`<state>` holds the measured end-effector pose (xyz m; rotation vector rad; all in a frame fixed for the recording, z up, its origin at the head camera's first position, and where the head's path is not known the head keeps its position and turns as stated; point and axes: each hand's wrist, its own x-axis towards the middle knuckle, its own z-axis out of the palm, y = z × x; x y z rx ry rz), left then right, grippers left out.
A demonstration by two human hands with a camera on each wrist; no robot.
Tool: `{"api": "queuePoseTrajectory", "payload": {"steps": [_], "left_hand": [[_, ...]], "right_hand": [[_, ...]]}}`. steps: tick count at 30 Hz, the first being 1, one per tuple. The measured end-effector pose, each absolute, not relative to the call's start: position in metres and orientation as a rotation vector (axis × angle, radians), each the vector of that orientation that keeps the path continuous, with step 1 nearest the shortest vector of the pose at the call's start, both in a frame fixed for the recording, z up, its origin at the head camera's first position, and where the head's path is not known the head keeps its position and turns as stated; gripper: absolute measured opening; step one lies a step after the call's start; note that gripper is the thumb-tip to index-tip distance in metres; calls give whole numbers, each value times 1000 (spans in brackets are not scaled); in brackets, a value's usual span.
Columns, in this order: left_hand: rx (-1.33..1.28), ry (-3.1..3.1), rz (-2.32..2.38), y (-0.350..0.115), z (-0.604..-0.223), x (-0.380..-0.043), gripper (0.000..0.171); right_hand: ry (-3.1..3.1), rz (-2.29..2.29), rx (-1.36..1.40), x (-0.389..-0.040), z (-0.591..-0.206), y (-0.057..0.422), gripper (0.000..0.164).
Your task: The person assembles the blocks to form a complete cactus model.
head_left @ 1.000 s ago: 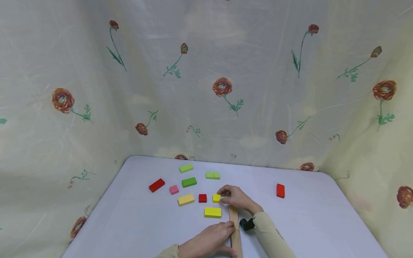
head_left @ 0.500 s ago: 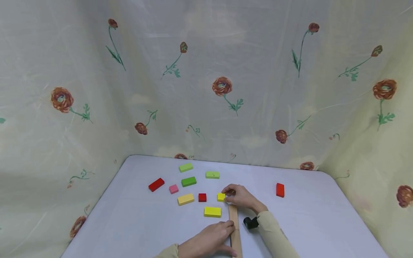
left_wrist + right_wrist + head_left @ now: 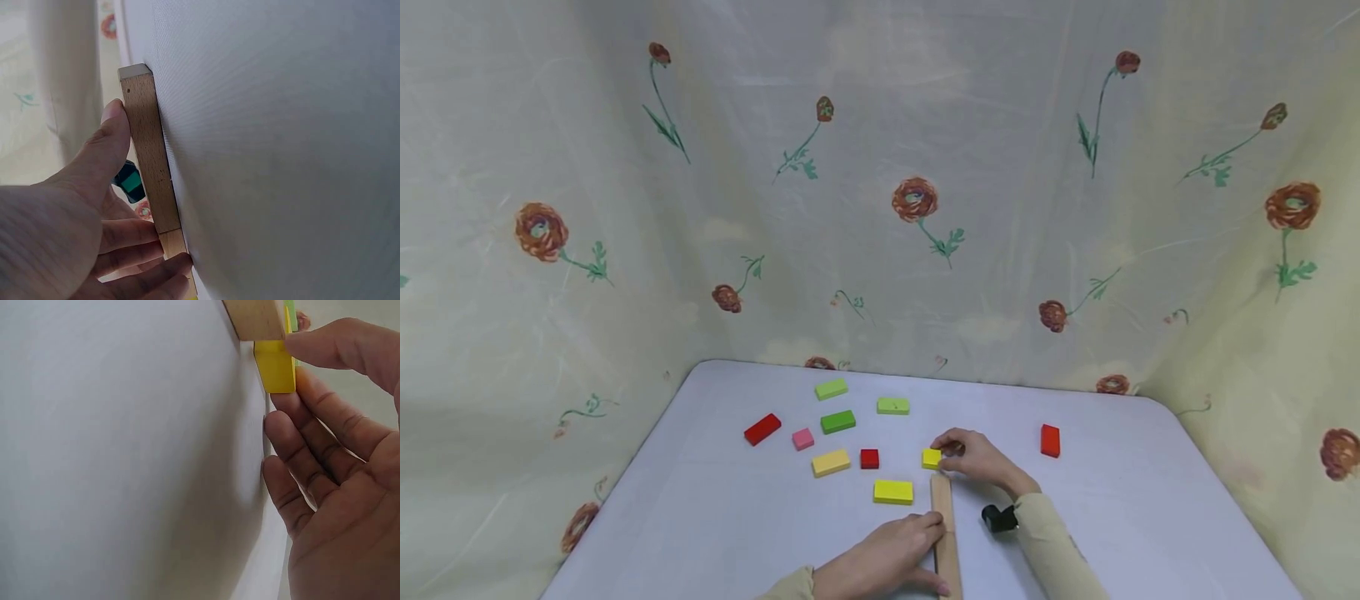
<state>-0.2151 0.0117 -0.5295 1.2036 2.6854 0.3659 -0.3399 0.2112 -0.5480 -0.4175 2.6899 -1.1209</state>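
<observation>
In the head view, my left hand [image 3: 883,552] grips a strip of two wooden blocks [image 3: 942,500] set end to end on the table. The left wrist view shows the thumb along one wooden block [image 3: 153,150] and the fingers spread across the joint onto the other. Just past the strip's far end, my right hand [image 3: 981,461] pinches a small yellow block [image 3: 931,459] between thumb and fingers. Seen from the right wrist, that yellow block [image 3: 275,367] lies right by the wood's end, thumb at one edge, its other fingers loosely bent beside the tabletop.
Left of the strip lie a longer yellow block [image 3: 892,492], a small red block [image 3: 869,458], a pale yellow block [image 3: 831,463] and a pink block [image 3: 802,439]. Several green blocks [image 3: 838,422] sit farther back. One red block [image 3: 1050,441] lies alone at right. Floral cloth surrounds the table.
My right hand has slid the small yellow block rightward, from left of the strip to just beyond its far end. My left hand has stayed on the wooden blocks.
</observation>
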Motion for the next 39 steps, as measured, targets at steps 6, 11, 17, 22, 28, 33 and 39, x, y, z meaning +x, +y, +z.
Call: {"api": "queuePoseTrajectory", "payload": {"steps": [6,11,17,22,28,33,39], "left_hand": [[1165,2661,364,13,-528,-216,75],[1166,2656,366,12,-528,-216,75],[1149,2632,388,12,-529,-217,77],[1127,2627,399,14,-529,-217,77],[1099,2631,395,14,-531,-217,77],[1103,2638,400,15,-532,-217,78],[1119,2656,380,16,-531,-217,77]], "right_hand": [[2687,-1100,-390,-336,-546,217,25],[2671,-1104,-347,-333,-545,220,24],[2663,-1109,-350,-331,-544,224,24],[2655,-1117,-376,-330,-543,225,25],[2646,-1111,-387,-328,-545,225,25],[2650,-1110,-389,-326,-545,225,25],[2655,-1115,-405,-323,-543,225,23]]}}
